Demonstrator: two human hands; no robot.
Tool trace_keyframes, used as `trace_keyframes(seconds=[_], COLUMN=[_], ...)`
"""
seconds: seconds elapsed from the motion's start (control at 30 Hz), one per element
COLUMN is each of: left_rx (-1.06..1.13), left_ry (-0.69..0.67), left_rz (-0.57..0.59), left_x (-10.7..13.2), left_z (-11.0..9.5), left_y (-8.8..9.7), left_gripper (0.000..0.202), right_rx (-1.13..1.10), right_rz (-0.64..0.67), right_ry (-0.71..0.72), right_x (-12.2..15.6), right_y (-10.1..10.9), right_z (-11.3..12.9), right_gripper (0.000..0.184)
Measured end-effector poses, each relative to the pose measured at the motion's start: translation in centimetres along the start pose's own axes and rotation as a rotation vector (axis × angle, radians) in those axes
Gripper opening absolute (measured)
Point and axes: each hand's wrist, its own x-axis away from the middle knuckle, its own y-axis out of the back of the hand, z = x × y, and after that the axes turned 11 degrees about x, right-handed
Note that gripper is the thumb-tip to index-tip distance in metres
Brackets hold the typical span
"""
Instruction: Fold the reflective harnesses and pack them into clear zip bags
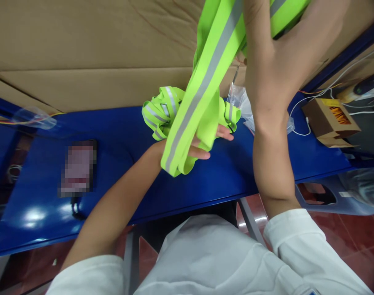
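"Spread are the fingers of the left hand (199,153), with the green strap (202,90) lying across them. Does the right hand (273,65) pinch it?"

"I cannot tell; its fingertips are hidden. The strap slants from the right hand to the left, above the worktop (165,194), and behind it is a green bundle (162,107) near the back edge."

"Which step is this?"

"Arranging the long folds, it seems to me. The next move, I think, calls for closing the left fingers, so that no fold slips."
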Motion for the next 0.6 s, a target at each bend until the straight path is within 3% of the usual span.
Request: trace_keyframes(seconds=[0.1,0.2,0.3,0.43,0.5,0.57,0.6], left_rx=[0.018,-0.149,-0.27,-0.324,-0.362,-0.413,-0.438], left_ry=[0.068,0.289,0.282,0.166,0.235,0.361,0.355], left_rz=[0.224,0.288,0.227,-0.01,-0.03,0.04,0.009], left_x=[1.1,2.1,2.1,1.8,2.6,4.1,4.8], left_z=[-1.9,-3.5,-3.1,-2.3,-3.8,-6.6,-8.2], left_y=[1.3,2.3,2.4,2.8,3.4,4.0,4.1], left_gripper=[0.072,0.06,0.05,0.048,0.047,0.042,0.039], right_rx=[-0.142,-0.31,-0.311,-0.237,-0.294,-0.377,-0.423], right_rz=[0.009,0.023,0.003,-0.011,0.015,0.001,-0.016], right_ry=[-0.078,-0.144,-0.151,-0.15,-0.139,-0.118,-0.094], right_x=[-0.3,-0.5,-0.7,-0.6,-0.5,-0.4,-0.4], right_y=[-0.2,-0.5,-0.7,-0.1,0.5,1.2,1.5], right_z=[-0.5,-0.9,-1.0,-0.3,-0.2,-0.3,-0.4], right_gripper=[0.046,0.033,0.032,0.035,0.036,0.038,0.037])
